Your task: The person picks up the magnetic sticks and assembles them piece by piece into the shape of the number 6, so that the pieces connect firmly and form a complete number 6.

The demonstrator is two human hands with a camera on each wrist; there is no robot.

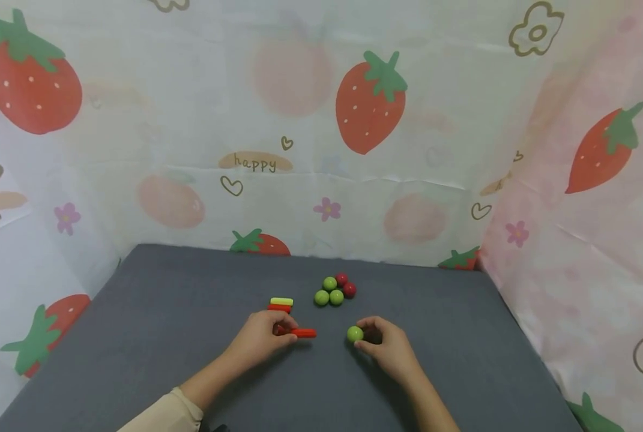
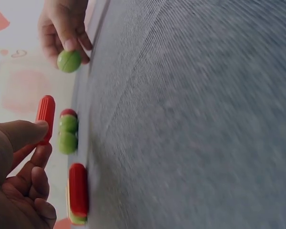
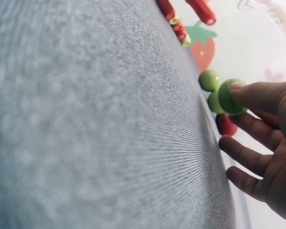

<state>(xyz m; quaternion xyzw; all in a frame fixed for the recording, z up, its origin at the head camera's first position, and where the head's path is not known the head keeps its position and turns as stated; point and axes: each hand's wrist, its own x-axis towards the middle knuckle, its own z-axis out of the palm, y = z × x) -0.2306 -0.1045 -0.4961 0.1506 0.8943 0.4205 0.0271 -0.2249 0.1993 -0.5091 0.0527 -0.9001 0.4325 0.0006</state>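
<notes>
Between thumb and fingers, my left hand (image 1: 264, 336) pinches a red ridged stick (image 1: 304, 333), raised above the table in the left wrist view. My right hand (image 1: 388, 348) pinches a green ball (image 1: 355, 334) with a seam line, also held off the surface in the right wrist view. Just beyond the left hand lie a yellow stick (image 1: 281, 302) and a red stick (image 1: 279, 308) side by side; the hand hides part of this group. Farther back, several green balls (image 1: 336, 297) and two red balls (image 1: 349, 290) sit clustered together.
A dark grey cloth-covered table (image 1: 164, 312) spreads under both hands. Behind it and at the sides hangs a pale curtain (image 1: 202, 108) printed with strawberries, hearts and flowers. The table's back edge meets this curtain.
</notes>
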